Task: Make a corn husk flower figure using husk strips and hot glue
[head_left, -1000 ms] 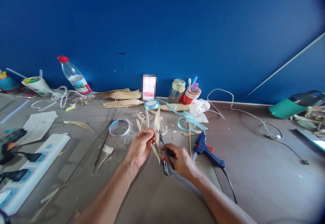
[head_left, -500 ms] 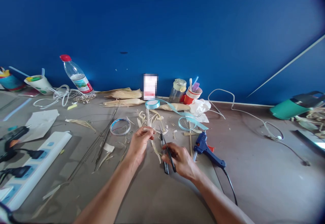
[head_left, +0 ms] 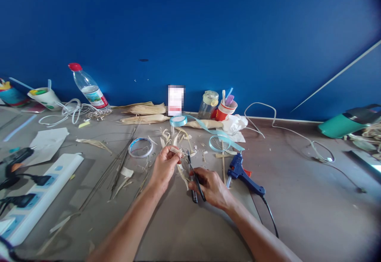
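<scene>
My left hand (head_left: 165, 166) is closed in a pinch on a small pale strip of dried corn husk (head_left: 176, 151), whose end shows at the fingertips. My right hand (head_left: 212, 186) grips slim black tweezers (head_left: 197, 182), their points a little to the right of the left fingertips. Beneath the tweezers, partly covered by the right fingers, lies a dark, narrow tool with a clear body (head_left: 194, 197), perhaps a craft knife. A curled husk strip (head_left: 182, 178) rests on the table between both hands. Husk scraps (head_left: 166, 137) are scattered just beyond them.
A blue glue gun (head_left: 244, 174) with its cord lies right of my right hand. Behind are ribbon (head_left: 178, 121), a tape roll (head_left: 141, 148), corn husks (head_left: 144, 119), a jar (head_left: 208, 105) and red cups (head_left: 225, 110). Thin wires (head_left: 119, 167) and a power strip (head_left: 47, 198) lie left.
My left hand has turned slightly, so more of the husk strip shows at its fingertips. The tweezers' points have dipped a little; the right hand has barely shifted.
</scene>
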The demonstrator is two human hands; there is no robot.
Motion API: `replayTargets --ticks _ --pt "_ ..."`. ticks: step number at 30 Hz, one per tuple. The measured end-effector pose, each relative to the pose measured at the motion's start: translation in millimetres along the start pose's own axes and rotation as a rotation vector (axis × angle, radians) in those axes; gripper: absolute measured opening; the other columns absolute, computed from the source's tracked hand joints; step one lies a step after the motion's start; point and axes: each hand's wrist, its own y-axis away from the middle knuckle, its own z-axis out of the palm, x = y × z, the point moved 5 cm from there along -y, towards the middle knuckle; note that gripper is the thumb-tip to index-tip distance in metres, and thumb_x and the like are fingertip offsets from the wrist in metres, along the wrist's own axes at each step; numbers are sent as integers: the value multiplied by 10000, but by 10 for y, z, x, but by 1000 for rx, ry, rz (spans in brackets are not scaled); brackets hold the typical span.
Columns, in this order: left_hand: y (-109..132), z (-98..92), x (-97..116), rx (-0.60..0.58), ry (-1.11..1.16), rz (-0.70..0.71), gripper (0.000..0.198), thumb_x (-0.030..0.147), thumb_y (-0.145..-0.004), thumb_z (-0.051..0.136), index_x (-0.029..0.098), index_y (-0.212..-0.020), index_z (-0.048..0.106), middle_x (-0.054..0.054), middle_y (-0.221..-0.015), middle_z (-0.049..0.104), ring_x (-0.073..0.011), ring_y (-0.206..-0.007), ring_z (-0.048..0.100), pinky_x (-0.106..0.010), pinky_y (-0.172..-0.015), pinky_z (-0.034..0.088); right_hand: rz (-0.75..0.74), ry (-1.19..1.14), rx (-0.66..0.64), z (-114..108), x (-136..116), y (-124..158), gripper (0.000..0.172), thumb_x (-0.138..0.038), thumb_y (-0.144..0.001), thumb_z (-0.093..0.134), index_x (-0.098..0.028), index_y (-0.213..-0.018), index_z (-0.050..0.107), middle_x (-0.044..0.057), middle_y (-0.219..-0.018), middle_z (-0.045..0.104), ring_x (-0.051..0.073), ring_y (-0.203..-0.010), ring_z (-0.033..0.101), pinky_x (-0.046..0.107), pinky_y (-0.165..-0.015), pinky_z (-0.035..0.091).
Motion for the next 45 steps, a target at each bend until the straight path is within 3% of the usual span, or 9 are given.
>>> replayTargets --ticks 10,45 --pt "8 5 22 3 -59 13 335 257 -652 665 172 -951 540 52 -630 588 -103 -564 542 -240 -602 422 43 -113 -38 40 46 -6 226 -346 -750 594 -136 -833 587 -53 -570 405 70 -521 341 189 -471 282" --pt "35 40 61 -8 -103 -13 313 228 -616 655 162 -904 554 52 -591 594 -105 -550 545 -223 -578 442 76 -127 -74 73 165 -28 243 -378 -752 590 -145 -821 579 -55 -563 369 76 -524 315 206 -482 262"
